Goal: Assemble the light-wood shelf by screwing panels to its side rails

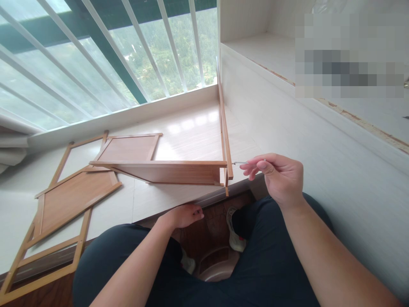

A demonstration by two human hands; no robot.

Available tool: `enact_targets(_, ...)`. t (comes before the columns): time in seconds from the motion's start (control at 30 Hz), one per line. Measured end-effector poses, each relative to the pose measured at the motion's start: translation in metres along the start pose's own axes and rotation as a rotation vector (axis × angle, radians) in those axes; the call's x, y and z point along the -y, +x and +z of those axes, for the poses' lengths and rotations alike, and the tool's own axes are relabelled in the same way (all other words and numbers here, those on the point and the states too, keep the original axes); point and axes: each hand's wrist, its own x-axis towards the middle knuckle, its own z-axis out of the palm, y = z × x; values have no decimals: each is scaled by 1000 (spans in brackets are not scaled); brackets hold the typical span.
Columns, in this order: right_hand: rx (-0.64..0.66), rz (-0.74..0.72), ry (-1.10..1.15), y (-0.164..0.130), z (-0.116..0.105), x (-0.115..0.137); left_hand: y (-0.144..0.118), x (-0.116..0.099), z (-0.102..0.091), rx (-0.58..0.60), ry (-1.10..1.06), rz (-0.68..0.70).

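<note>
My right hand pinches a thin metal hex key whose tip meets the right end of an upright wooden side frame. A wooden shelf panel joins that frame at a right angle and stands on the white ledge. My left hand hangs low by the ledge's front edge between my knees, fingers curled, and whether it holds anything is hidden.
Loose wooden frame panels lie flat on the ledge at the left. A barred window runs behind. A white cabinet wall rises on the right. My shoe and a round stool base sit on the dark floor below.
</note>
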Motion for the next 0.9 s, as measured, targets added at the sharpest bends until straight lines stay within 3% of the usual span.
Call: enact_targets(0.9, 25, 85, -70, -1, 0, -1, 1, 1, 1, -1, -7, 1)
